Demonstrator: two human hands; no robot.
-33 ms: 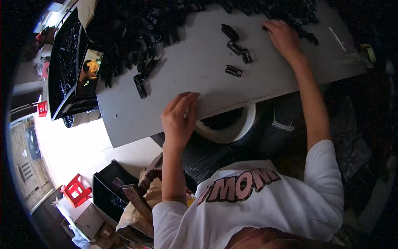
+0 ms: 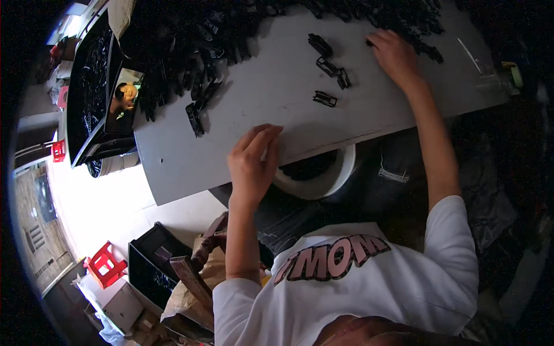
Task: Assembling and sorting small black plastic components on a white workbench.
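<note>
My left hand (image 2: 253,161) hangs over the front edge of the grey table (image 2: 277,86), its fingers bent and the fingertips drawn together. Whatever they may hold is hidden. Farther off to the right, my right hand (image 2: 397,57) rests by the dark heap, fingers curled, with a small black piece (image 2: 369,42) at the fingertips. Between the hands lie several loose black plastic clip-like parts: one alone (image 2: 325,98) nearer me, and a short row (image 2: 327,66) behind it. Another black part (image 2: 194,120) lies left of my left hand, at the end of a trailing pile.
A large heap of black parts (image 2: 190,52) covers the table's far side. A phone (image 2: 125,95) with a lit screen leans at the left by a black crate (image 2: 92,86). Below the table edge is a white bucket (image 2: 346,173). A wooden chair arm (image 2: 193,279) stands at lower left.
My left hand has shifted slightly right and away from me. My right hand has barely moved, a touch nearer. The parts on the table lie as before.
</note>
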